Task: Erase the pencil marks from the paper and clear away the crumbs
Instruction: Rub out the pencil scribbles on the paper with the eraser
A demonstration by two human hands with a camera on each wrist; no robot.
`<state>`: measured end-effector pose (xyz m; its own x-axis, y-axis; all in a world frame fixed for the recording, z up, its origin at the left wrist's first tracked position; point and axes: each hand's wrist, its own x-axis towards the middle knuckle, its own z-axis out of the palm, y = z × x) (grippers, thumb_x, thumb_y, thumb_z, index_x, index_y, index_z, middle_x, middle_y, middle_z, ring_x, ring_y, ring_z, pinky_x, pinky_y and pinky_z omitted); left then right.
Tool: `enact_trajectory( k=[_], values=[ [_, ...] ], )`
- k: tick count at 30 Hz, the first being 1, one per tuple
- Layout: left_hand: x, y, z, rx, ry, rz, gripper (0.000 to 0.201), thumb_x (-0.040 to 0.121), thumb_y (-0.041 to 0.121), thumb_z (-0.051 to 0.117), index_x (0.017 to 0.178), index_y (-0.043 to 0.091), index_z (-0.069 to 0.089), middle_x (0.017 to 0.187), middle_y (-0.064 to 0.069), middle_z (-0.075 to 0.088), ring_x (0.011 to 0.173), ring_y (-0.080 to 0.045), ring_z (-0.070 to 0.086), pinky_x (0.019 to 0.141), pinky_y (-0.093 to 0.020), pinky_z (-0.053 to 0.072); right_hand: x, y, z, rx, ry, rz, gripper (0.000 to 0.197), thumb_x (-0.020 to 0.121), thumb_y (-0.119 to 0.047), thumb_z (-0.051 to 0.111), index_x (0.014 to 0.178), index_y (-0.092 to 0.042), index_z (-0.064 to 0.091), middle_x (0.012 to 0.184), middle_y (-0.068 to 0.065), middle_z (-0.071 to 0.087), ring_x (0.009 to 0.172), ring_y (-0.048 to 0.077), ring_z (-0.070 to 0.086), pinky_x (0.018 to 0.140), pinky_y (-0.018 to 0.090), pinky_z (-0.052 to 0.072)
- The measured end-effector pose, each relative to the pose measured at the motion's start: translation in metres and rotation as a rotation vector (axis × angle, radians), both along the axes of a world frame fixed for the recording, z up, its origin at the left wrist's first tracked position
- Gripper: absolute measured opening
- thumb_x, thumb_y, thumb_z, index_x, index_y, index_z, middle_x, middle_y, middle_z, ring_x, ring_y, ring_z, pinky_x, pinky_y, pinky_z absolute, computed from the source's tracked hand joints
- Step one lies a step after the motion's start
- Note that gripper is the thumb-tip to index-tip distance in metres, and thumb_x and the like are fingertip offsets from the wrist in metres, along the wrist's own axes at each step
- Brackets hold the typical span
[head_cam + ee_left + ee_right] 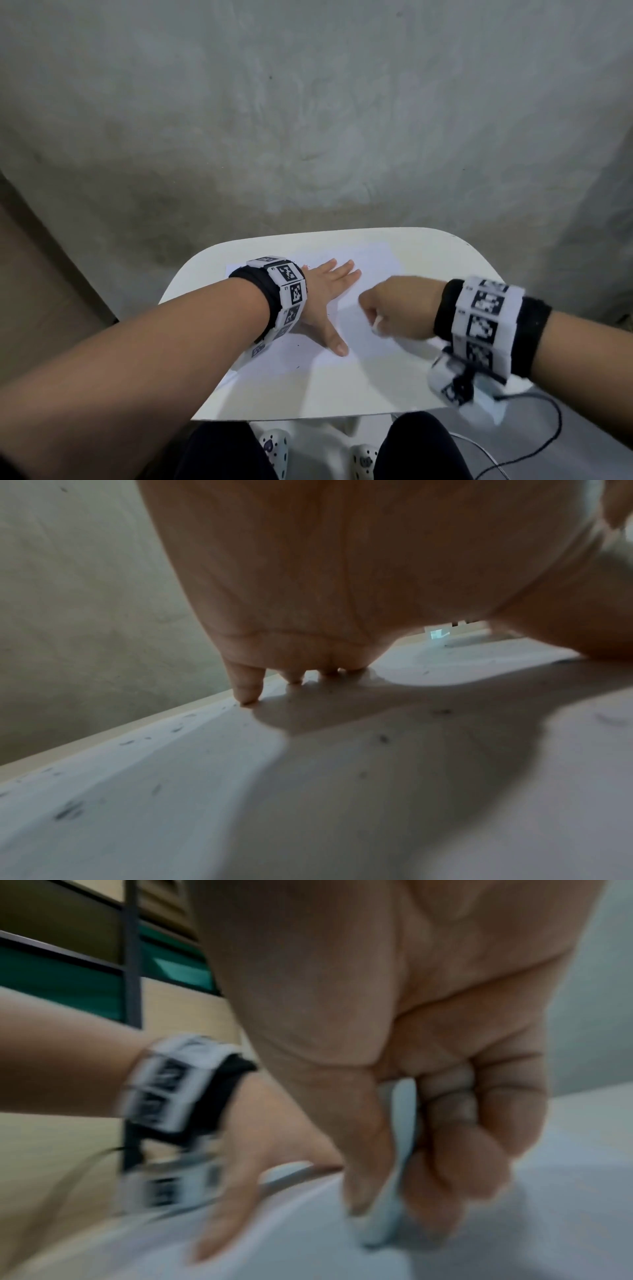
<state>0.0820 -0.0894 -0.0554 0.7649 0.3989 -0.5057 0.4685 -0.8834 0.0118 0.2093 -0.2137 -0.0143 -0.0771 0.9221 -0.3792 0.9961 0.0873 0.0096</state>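
A white sheet of paper (370, 270) lies on the small white table (308, 397). My left hand (329, 294) lies flat on the sheet's left part, fingers straight and spread, thumb toward me. My right hand (394, 308) hovers low over the sheet's middle, curled into a fist that pinches a white eraser (380, 1223) between thumb and fingers; the eraser's tip (376, 325) shows below the fist. In the left wrist view dark eraser crumbs (68, 810) lie scattered on the paper (171, 791) under my palm (308, 588). The right wrist view is blurred by motion.
A bare grey wall (308, 102) stands just behind the table. A black cable (534, 428) hangs off the table's right front corner. My knees (424, 445) and patterned shoes (274, 445) are under the front edge.
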Motion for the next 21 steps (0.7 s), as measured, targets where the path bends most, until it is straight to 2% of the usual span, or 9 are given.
enact_trajectory(
  k=[4,7,9,11,12,14,17,19,21],
  values=[
    [-0.001,0.002,-0.001,0.01,-0.002,0.004,0.138,0.061,0.082,0.066,0.151,0.031,-0.026,0.156,0.014,-0.034,0.147,-0.013,-0.026,0.12,-0.056,-0.001,0.041,0.013,0.017,0.057,-0.015,-0.211,0.008,0.082,-0.021,0.063,0.082,-0.022,0.055,0.068,-0.011,0.055,0.08,0.018,0.053,0.064,0.025,0.037],
    [0.004,-0.001,0.005,0.053,0.007,0.01,0.135,0.062,0.083,0.065,0.153,0.031,-0.02,0.159,0.013,-0.028,0.149,-0.013,-0.02,0.12,-0.053,-0.001,0.051,0.019,0.024,0.134,0.058,-0.269,0.006,0.076,-0.023,0.066,0.08,-0.021,0.062,0.06,-0.009,0.062,0.069,0.014,0.058,0.058,0.025,0.041],
    [0.014,-0.002,0.011,0.084,-0.029,0.0,0.133,0.061,0.085,0.063,0.155,0.031,-0.013,0.163,0.009,-0.02,0.151,-0.015,-0.014,0.12,-0.054,-0.003,0.051,0.024,0.027,0.15,0.052,-0.259,0.009,0.079,-0.026,0.068,0.084,-0.019,0.063,0.064,-0.009,0.061,0.067,0.012,0.054,0.056,0.024,0.038],
    [0.025,-0.005,0.012,0.06,-0.081,-0.029,0.131,0.06,0.085,0.065,0.155,0.035,-0.011,0.164,0.007,-0.017,0.151,-0.018,-0.013,0.119,-0.054,-0.002,0.045,0.028,0.024,0.137,-0.021,-0.214,0.009,0.084,-0.026,0.064,0.09,-0.019,0.064,0.069,-0.008,0.055,0.073,0.016,0.051,0.058,0.024,0.035],
    [0.03,-0.006,0.011,0.032,-0.095,-0.042,0.13,0.06,0.084,0.066,0.154,0.039,-0.013,0.163,0.008,-0.018,0.151,-0.02,-0.014,0.118,-0.054,-0.001,0.04,0.029,0.021,0.113,-0.067,-0.176,0.004,0.087,-0.023,0.06,0.089,-0.02,0.063,0.068,-0.007,0.05,0.077,0.019,0.05,0.063,0.025,0.036],
    [0.035,-0.009,0.008,-0.004,-0.099,-0.05,0.129,0.06,0.083,0.066,0.151,0.044,-0.017,0.163,0.01,-0.02,0.15,-0.022,-0.015,0.118,-0.055,0.001,0.032,0.03,0.015,0.047,-0.137,-0.131,0.016,0.092,-0.015,0.052,0.078,-0.023,0.055,0.068,-0.004,0.045,0.081,0.023,0.046,0.071,0.028,0.036],
    [0.034,-0.01,0.003,-0.013,-0.079,-0.045,0.13,0.063,0.082,0.066,0.148,0.043,-0.024,0.161,0.01,-0.025,0.149,-0.02,-0.019,0.118,-0.053,-0.001,0.032,0.018,0.009,0.007,-0.179,-0.081,0.012,0.093,-0.014,0.051,0.096,-0.02,0.061,0.089,0.001,0.058,0.082,0.021,0.046,0.076,0.029,0.041],
    [0.034,-0.009,0.002,-0.005,-0.069,-0.037,0.13,0.062,0.082,0.065,0.15,0.042,-0.022,0.16,0.013,-0.027,0.149,-0.018,-0.021,0.118,-0.053,-0.002,0.035,0.0,0.008,-0.005,-0.219,0.009,0.011,0.088,-0.014,0.055,0.091,-0.024,0.056,0.094,-0.006,0.062,0.085,0.02,0.053,0.083,0.027,0.046],
    [0.035,-0.009,0.001,0.0,-0.064,-0.037,0.131,0.062,0.083,0.065,0.151,0.041,-0.021,0.159,0.015,-0.028,0.148,-0.017,-0.023,0.118,-0.054,-0.002,0.034,-0.016,0.01,-0.008,-0.194,0.072,0.011,0.086,-0.014,0.053,0.092,-0.021,0.06,0.099,-0.006,0.068,0.091,0.019,0.06,0.085,0.029,0.049]
  ],
)
